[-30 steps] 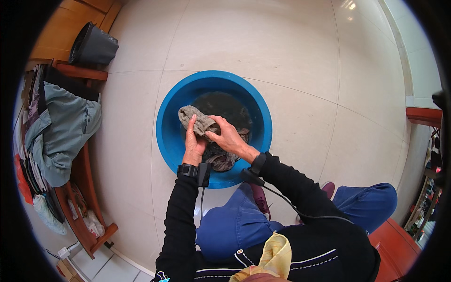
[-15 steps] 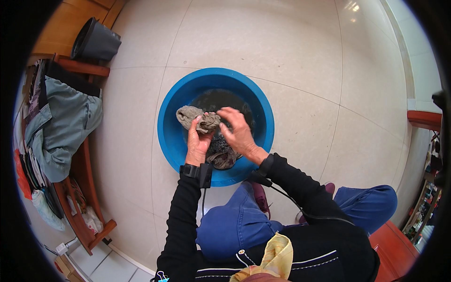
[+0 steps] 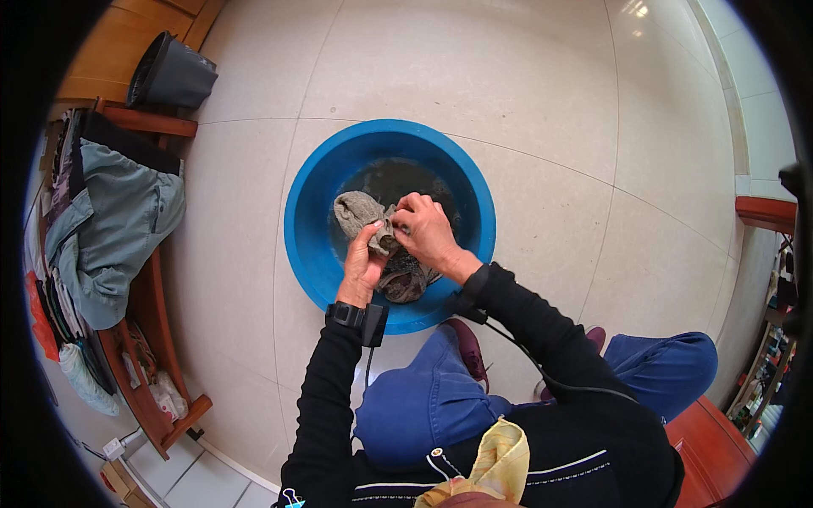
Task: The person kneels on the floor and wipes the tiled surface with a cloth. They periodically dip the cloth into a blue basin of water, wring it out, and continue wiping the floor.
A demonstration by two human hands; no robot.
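A wet, bunched grey-brown cloth [image 3: 356, 213] is held up over a round blue plastic tub [image 3: 301, 182]. My left hand [image 3: 362, 269] grips it from below, thumb laid across its near side. At its right end my right hand [image 3: 430, 230] pinches a fold between thumb and curled fingers. Dark, murky water [image 3: 394, 175] with some bubbles lies in the bottom of the tub. Below my hands, a darker wet cloth [image 3: 401, 286] rests against the tub's near side.
The tub stands on a tiled floor [image 3: 542, 102] between my jeans-clad legs and the room. To the left, a wooden rack [image 3: 152, 296] carries a grey-green garment [image 3: 118, 220] and other clothes. A dark bin [image 3: 174, 72] stands at the far left. A red-brown seat [image 3: 707, 444] is behind me.
The cloth has shifted slightly right and turned in my left hand. My right fingers, looser before, have closed on its right end.
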